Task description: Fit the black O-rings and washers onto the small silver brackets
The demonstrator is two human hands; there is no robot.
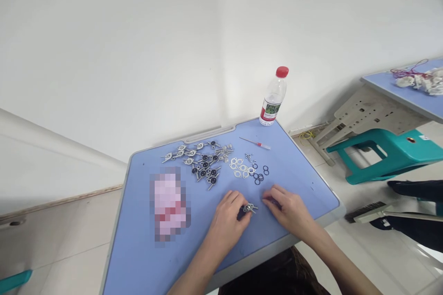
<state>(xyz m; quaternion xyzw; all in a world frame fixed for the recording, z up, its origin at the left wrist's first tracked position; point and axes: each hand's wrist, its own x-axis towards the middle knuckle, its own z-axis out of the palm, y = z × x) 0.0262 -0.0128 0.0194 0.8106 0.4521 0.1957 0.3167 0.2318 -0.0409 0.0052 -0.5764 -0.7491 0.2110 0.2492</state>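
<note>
My left hand (229, 216) pinches a small metal fitting (249, 208) at its fingertips, low on the blue desktop (134, 221). My right hand (287, 209) lies just to its right, fingers curled over a small dark part (274, 202) that is mostly hidden. Farther up the desk lies a loose heap of metal fittings with black discs (202, 164). Beside it are flat metal gaskets (240, 168), black O-rings (259, 177) and tiny steel balls (248, 156). A small red-handled screwdriver (255, 143) lies near the far edge.
A plastic water bottle (275, 97) stands at the desk's far corner. A blurred pink patch (169, 205) covers something on the desk's left. At right, the floor holds a teal stool (387, 154), a brush (367, 212) and another blue desk (404, 87).
</note>
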